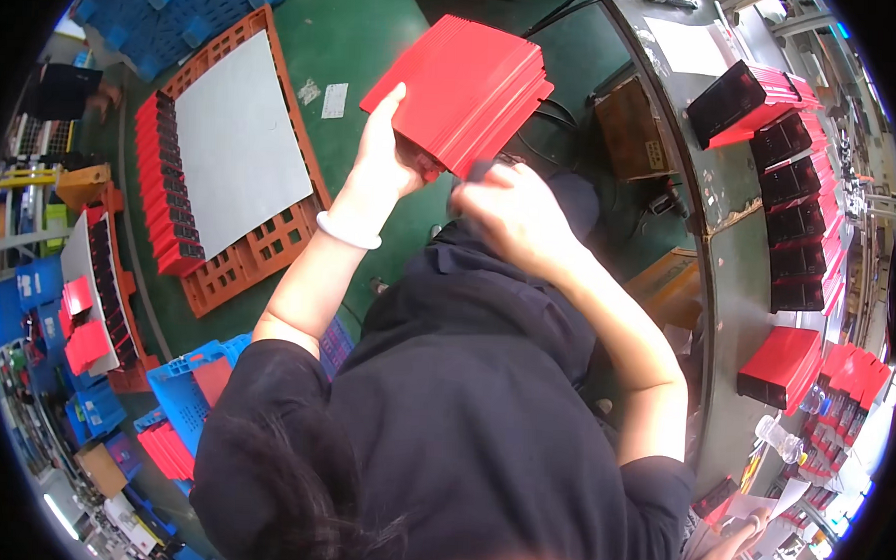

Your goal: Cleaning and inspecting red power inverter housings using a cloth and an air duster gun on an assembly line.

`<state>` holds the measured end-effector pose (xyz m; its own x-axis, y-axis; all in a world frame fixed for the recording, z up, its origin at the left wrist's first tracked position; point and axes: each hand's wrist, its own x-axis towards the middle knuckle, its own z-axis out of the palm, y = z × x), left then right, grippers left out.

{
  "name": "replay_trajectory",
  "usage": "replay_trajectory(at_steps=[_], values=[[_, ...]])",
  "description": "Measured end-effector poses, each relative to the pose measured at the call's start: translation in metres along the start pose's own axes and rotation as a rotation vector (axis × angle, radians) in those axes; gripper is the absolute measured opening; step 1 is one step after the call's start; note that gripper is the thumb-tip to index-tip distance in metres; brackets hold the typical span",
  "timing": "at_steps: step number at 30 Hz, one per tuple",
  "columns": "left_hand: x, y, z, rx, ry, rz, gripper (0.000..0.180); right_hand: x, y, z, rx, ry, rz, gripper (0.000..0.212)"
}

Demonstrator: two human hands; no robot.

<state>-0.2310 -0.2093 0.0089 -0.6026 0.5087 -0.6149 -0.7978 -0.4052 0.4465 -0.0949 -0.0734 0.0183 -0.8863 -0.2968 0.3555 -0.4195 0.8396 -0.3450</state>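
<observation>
Dark hair (298, 477) lies nearest. Beyond, the left grip (381, 159) pinches a red ribbed casing (465, 83), apparently unfinished; the right grip (514, 215), blurred by its near corner, is unreadable. Right of both, more casings (798, 208) line the desk (730, 265), perhaps finished.

No text can be read: print on 1 white label (335, 100) on the green floor (363, 25) is too small.
</observation>
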Motion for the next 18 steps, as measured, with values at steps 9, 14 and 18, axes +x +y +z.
replay_trajectory(at_steps=[9,14,18], values=[[-0.019,0.016,0.029,-0.193,0.125,0.048,0.053,-0.026,0.024,-0.019,0.472,0.493,0.625,0.015],[-0.026,0.002,0.036,-0.166,0.037,0.036,0.052,0.003,0.063,-0.074,0.579,0.896,0.553,0.021],[-0.025,-0.012,0.049,-0.103,0.048,0.000,0.056,0.024,0.077,-0.084,0.193,0.856,0.344,0.018]])
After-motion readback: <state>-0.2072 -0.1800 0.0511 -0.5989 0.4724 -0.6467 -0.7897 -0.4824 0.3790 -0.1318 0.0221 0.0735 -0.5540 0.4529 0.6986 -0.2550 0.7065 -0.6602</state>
